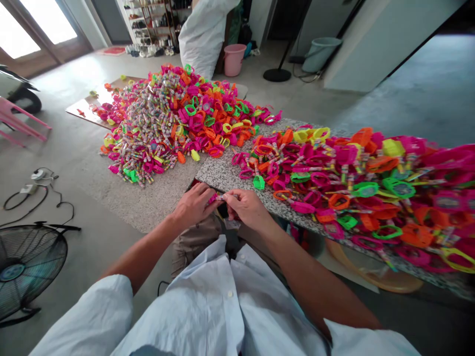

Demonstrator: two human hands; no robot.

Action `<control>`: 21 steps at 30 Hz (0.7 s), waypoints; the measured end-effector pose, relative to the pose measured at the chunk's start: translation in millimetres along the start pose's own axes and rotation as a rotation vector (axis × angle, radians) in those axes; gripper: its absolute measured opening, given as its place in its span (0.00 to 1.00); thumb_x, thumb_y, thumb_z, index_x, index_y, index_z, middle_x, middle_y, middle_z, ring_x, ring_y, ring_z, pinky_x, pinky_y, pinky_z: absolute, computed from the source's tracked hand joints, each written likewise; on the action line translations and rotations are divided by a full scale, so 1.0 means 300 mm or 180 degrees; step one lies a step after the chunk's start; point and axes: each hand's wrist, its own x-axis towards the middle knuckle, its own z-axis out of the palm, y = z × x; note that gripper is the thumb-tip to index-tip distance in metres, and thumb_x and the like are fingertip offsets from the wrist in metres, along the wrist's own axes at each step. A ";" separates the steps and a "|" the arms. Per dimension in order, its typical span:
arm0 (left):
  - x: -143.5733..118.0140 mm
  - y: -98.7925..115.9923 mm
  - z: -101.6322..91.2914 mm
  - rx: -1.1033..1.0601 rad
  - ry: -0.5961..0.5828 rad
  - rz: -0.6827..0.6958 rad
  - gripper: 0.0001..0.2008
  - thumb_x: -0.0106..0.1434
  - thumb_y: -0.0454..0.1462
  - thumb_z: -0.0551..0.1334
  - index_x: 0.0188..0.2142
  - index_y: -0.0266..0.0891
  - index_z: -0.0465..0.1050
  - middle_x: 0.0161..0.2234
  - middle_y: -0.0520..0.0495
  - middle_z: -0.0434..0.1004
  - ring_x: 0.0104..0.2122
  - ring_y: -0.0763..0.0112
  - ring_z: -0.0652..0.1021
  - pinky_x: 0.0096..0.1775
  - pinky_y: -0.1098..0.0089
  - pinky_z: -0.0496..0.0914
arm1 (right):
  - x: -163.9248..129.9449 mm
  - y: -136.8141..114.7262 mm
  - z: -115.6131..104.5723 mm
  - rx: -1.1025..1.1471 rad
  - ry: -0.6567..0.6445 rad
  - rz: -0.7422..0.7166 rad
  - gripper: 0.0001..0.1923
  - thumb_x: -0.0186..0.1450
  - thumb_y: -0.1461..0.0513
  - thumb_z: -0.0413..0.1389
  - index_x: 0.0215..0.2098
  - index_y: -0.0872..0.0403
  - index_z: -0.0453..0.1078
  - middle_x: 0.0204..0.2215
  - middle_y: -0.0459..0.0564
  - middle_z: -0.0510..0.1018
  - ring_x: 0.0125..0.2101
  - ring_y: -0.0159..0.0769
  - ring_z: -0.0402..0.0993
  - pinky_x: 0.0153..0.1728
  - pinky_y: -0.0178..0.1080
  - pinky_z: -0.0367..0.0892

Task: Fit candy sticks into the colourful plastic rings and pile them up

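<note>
At the granite table's near edge, my left hand (193, 202) is closed round a bright pink toy watch (213, 199), most of it hidden by the fingers. My right hand (248, 208) pinches a small wrapped stick (220, 197), pale and like the candy tubes in the heaps, against the watch's end. Both hands almost meet over my lap. To their right spreads a heap of pink, orange, green and yellow toy watches (339, 202) with small tubes attached. Beyond my left hand lies another heap, where many clear-wrapped candy tubes (148, 118) cover part of the watches.
The speckled granite tabletop (218, 170) runs between the heaps. A black fan (27, 267) stands at left, near cables (44, 188) on the floor. A white sack (204, 37), a pink bucket (234, 59) and a shoe rack (154, 24) are farther back. A wooden stool (397, 283) is under the table.
</note>
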 end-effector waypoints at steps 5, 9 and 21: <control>-0.010 -0.006 0.014 -0.0141 0.0271 -0.0106 0.17 0.75 0.44 0.63 0.57 0.36 0.70 0.45 0.40 0.77 0.45 0.63 0.78 0.48 0.64 0.75 | 0.009 -0.004 -0.004 -0.0019 -0.0036 -0.0011 0.17 0.71 0.50 0.56 0.34 0.54 0.71 0.19 0.44 0.73 0.19 0.32 0.70 0.22 0.34 0.62; -0.008 -0.013 0.014 -0.0214 0.0210 0.0002 0.13 0.75 0.41 0.64 0.55 0.39 0.73 0.46 0.41 0.78 0.47 0.63 0.78 0.50 0.63 0.75 | 0.014 0.005 0.003 -0.0085 -0.0005 -0.0080 0.17 0.72 0.50 0.54 0.34 0.54 0.71 0.19 0.45 0.73 0.20 0.33 0.71 0.23 0.34 0.62; 0.005 -0.010 0.034 -0.0214 0.0050 0.0016 0.11 0.76 0.41 0.61 0.52 0.39 0.76 0.45 0.40 0.79 0.46 0.62 0.79 0.49 0.59 0.76 | 0.018 0.029 0.021 0.0236 0.0143 -0.0004 0.17 0.72 0.49 0.55 0.33 0.53 0.70 0.19 0.45 0.73 0.20 0.35 0.70 0.24 0.36 0.63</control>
